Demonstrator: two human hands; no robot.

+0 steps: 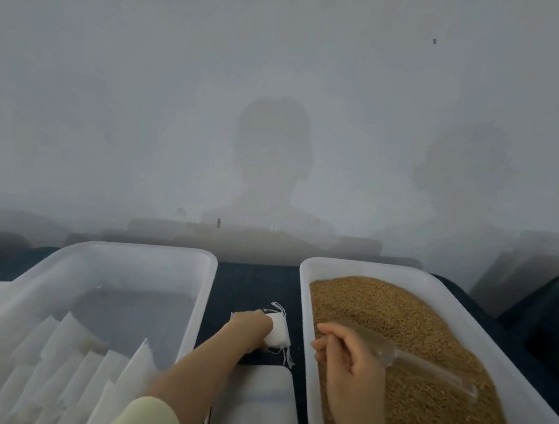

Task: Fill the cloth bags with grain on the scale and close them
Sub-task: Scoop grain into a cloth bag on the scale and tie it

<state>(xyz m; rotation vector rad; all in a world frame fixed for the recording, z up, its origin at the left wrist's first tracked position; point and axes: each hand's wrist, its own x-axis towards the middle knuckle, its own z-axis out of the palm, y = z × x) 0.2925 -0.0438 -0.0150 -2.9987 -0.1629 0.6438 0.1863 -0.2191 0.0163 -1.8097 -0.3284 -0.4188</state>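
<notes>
In the head view, the left hand [252,326] reaches just left of the grain tray [303,314], its fingers curled over a small white cloth bag [278,334] with loose drawstrings that lies on the dark table [252,283]. Inside that tray, the right hand [350,358] curls its fingers round a clear plastic scoop [404,355] lying on the brown grain [430,324]. Farther left, a white bin [197,305] holds flat empty bags [70,346].
</notes>
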